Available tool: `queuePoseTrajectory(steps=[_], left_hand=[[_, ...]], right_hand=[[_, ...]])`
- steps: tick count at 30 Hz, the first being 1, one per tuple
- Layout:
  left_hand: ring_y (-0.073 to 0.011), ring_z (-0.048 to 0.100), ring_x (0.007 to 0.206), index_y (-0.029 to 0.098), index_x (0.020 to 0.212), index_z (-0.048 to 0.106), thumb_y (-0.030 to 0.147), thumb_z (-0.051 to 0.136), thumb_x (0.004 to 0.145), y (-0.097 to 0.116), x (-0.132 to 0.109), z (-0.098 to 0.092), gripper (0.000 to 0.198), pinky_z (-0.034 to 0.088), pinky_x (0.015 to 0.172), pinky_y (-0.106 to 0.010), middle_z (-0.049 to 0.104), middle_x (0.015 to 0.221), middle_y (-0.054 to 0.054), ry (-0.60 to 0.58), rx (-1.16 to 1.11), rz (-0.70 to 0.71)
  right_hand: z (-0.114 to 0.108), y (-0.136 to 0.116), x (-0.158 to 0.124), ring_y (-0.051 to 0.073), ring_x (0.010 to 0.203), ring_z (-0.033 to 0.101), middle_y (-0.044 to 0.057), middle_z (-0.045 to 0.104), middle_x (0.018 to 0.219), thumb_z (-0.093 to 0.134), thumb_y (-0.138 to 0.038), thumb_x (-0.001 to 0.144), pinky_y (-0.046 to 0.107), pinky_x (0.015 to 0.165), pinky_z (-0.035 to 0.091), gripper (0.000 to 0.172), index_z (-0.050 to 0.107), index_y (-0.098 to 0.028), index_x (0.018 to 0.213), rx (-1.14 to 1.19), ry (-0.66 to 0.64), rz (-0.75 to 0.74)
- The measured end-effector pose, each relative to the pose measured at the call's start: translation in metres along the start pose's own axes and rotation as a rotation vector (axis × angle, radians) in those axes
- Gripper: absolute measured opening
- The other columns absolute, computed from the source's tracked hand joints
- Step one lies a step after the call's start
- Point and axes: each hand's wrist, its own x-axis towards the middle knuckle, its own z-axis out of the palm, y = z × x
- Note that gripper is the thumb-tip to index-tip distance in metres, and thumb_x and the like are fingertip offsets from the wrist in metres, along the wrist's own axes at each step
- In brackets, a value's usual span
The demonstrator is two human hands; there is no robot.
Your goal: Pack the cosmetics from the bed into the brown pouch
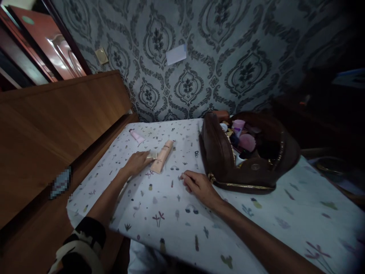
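Note:
My left hand (pixel 138 163) is closed at the fingertips on a small pale, see-through item (pixel 152 155), too blurred to name. Right beside it a peach squeeze tube (pixel 163 156) lies flat on the patterned cloth. Farther back on the left lies a smaller pink tube (pixel 137 136). My right hand (pixel 199 187) rests on the cloth with its fingers curled in, and nothing shows in them. Just to its right stands a brown zip bag (pixel 248 177), unzipped, with a pink cup (pixel 238 126), a round pink item (pixel 247 142) and other cosmetics inside.
White cloth (pixel 176 213) with small printed plants covers the table. A wooden panel (pixel 65 102) borders the left side. Patterned wallpaper (pixel 188 85) rises behind, with a white paper (pixel 176 54) on it. An orange-brown item (pixel 221 115) sits behind the bag.

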Motion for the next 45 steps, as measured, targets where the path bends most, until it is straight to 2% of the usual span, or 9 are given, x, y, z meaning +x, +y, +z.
queuePoseTrajectory(steps=[7, 14, 17, 22, 26, 29, 33, 38, 45], left_hand=[[-0.0274, 0.064, 0.105, 0.021, 0.13, 0.054, 0.058, 0.048, 0.095, -0.007, -0.028, -0.009, 0.052, 0.05, 0.085, -0.036, 0.067, 0.122, -0.01, -0.03, -0.146, -0.015], [-0.0251, 0.064, 0.093, 0.022, 0.109, 0.059, 0.05, 0.063, 0.083, -0.006, -0.04, -0.01, 0.038, 0.046, 0.075, -0.032, 0.068, 0.105, -0.005, -0.123, -0.172, -0.002], [-0.0243, 0.063, 0.085, 0.023, 0.103, 0.056, 0.047, 0.062, 0.085, 0.005, -0.05, -0.011, 0.031, 0.043, 0.069, -0.031, 0.067, 0.095, -0.003, -0.156, -0.152, 0.011], [-0.025, 0.064, 0.088, 0.024, 0.116, 0.051, 0.044, 0.047, 0.098, 0.042, -0.064, -0.003, 0.028, 0.045, 0.073, -0.034, 0.067, 0.104, -0.006, -0.09, -0.077, 0.09], [-0.0291, 0.062, 0.107, 0.021, 0.134, 0.045, 0.038, 0.035, 0.103, 0.083, -0.065, 0.012, 0.036, 0.048, 0.086, -0.039, 0.065, 0.12, -0.011, -0.026, 0.013, 0.075], [-0.0321, 0.055, 0.121, 0.021, 0.148, 0.035, 0.031, 0.036, 0.102, 0.104, -0.069, 0.019, 0.047, 0.048, 0.095, -0.044, 0.058, 0.133, -0.014, -0.065, 0.079, 0.126], [-0.0308, 0.053, 0.12, 0.029, 0.154, 0.03, 0.033, 0.046, 0.098, 0.111, -0.079, 0.019, 0.058, 0.051, 0.091, -0.042, 0.054, 0.135, -0.012, -0.16, -0.016, 0.255], [-0.0305, 0.054, 0.113, 0.035, 0.154, 0.031, 0.043, 0.051, 0.095, 0.104, -0.07, 0.02, 0.063, 0.053, 0.079, -0.037, 0.053, 0.121, -0.011, -0.165, -0.109, 0.235], [-0.0252, 0.06, 0.096, 0.025, 0.114, 0.054, 0.03, 0.039, 0.093, 0.114, -0.045, 0.029, 0.026, 0.05, 0.077, -0.036, 0.054, 0.104, -0.006, -0.08, -0.27, 0.253]], right_hand=[[0.0, -0.001, 0.0, 0.013, 0.05, 0.054, -0.001, 0.058, 0.061, 0.043, -0.038, 0.096, 0.025, 0.054, 0.041, 0.033, 0.064, -0.018, 0.08, -0.024, 0.001, -0.001], [0.001, 0.001, 0.0, 0.012, 0.052, 0.052, -0.002, 0.057, 0.063, 0.043, -0.036, 0.095, 0.024, 0.055, 0.039, 0.03, 0.061, -0.018, 0.078, -0.032, -0.005, -0.006], [0.001, 0.0, -0.001, 0.012, 0.054, 0.05, -0.002, 0.054, 0.06, 0.043, -0.037, 0.096, 0.024, 0.057, 0.038, 0.032, 0.059, -0.019, 0.075, -0.068, -0.005, -0.031], [0.0, -0.001, -0.002, 0.013, 0.058, 0.049, -0.002, 0.054, 0.058, 0.044, -0.035, 0.095, 0.024, 0.058, 0.036, 0.029, 0.058, -0.019, 0.075, -0.099, -0.006, -0.032], [0.0, -0.002, -0.002, 0.012, 0.058, 0.046, -0.002, 0.051, 0.057, 0.045, -0.034, 0.096, 0.024, 0.059, 0.033, 0.031, 0.054, -0.02, 0.07, -0.138, -0.011, -0.053], [0.001, -0.001, -0.002, 0.012, 0.06, 0.043, -0.003, 0.048, 0.059, 0.048, -0.03, 0.095, 0.024, 0.061, 0.03, 0.028, 0.057, -0.019, 0.071, -0.184, -0.004, -0.075], [0.001, -0.002, -0.002, 0.012, 0.062, 0.044, -0.003, 0.049, 0.062, 0.051, -0.027, 0.094, 0.024, 0.063, 0.03, 0.026, 0.061, -0.016, 0.072, -0.194, 0.006, -0.058], [0.0, -0.006, -0.002, 0.011, 0.062, 0.044, -0.003, 0.05, 0.062, 0.053, -0.022, 0.093, 0.024, 0.062, 0.029, 0.025, 0.06, -0.016, 0.069, -0.163, 0.011, -0.026], [-0.004, -0.013, -0.004, 0.01, 0.059, 0.046, -0.004, 0.05, 0.057, 0.049, -0.026, 0.097, 0.022, 0.061, 0.033, 0.033, 0.051, -0.018, 0.065, -0.091, 0.038, -0.01]])
